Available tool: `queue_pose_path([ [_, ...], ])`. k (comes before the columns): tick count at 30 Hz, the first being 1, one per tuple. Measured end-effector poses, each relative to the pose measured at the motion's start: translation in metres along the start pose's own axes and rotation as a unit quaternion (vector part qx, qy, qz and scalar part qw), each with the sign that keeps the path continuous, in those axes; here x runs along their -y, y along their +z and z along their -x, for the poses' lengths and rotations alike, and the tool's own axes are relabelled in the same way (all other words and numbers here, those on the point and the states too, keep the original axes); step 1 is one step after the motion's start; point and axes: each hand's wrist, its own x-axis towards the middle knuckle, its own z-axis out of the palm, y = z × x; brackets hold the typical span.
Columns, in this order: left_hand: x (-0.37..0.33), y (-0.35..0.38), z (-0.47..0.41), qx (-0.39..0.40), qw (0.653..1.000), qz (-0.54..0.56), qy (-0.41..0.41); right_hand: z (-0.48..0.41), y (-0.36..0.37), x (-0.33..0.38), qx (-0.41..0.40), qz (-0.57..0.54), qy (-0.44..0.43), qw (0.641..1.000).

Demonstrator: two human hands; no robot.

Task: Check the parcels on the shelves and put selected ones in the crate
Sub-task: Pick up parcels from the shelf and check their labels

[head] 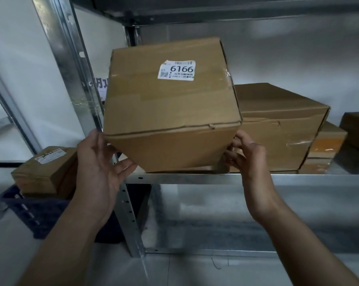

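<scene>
- The parcel point(170, 108) is tilted between both hands, over the shelf edge point(195, 178).
- Left hand point(98, 162): fingers apart, flat against its side.
- Right hand point(246, 155): fingers curled on its corner, perhaps gripping.

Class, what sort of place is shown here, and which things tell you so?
Probably a parcel storeroom or pick-up depot: cardboard parcels sit on metal shelving, the tilted box carries a label numbered 6166, and a dark crate already holds a parcel.
</scene>
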Motion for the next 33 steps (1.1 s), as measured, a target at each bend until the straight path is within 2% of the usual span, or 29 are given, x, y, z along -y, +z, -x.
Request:
queue_pose_path([
  [5, -0.007, -0.002, 0.002, 0.006, 1.0, 0.013, 0.005, 0.006, -0.004, 0.008, 0.031, 0.024, -0.02, 0.999],
  [10, -0.011, -0.004, 0.004, 0.024, 0.998, -0.045, 0.031, 0.013, 0.002, 0.014, 0.015, 0.137, -0.041, 0.99],
  [14, -0.014, -0.013, 0.001, 0.022, 0.996, -0.073, 0.035, 0.014, 0.005, 0.023, 0.028, 0.112, -0.013, 0.993],
  [18, -0.016, -0.019, 0.003, 0.032, 0.997, -0.072, -0.009, 0.005, 0.007, 0.04, 0.058, 0.044, 0.034, 0.997],
  [22, -0.021, -0.024, 0.006, 0.047, 0.997, -0.058, -0.027, 0.008, -0.01, 0.03, 0.11, 0.072, -0.006, 0.991],
  [27, -0.016, -0.026, 0.002, 0.043, 0.998, -0.039, -0.016, 0.011, -0.019, 0.023, 0.079, 0.074, -0.052, 0.993],
  [33, -0.017, -0.027, 0.002, 0.045, 0.999, -0.016, -0.02, 0.014, -0.011, 0.028, 0.055, 0.075, -0.031, 0.995],
])
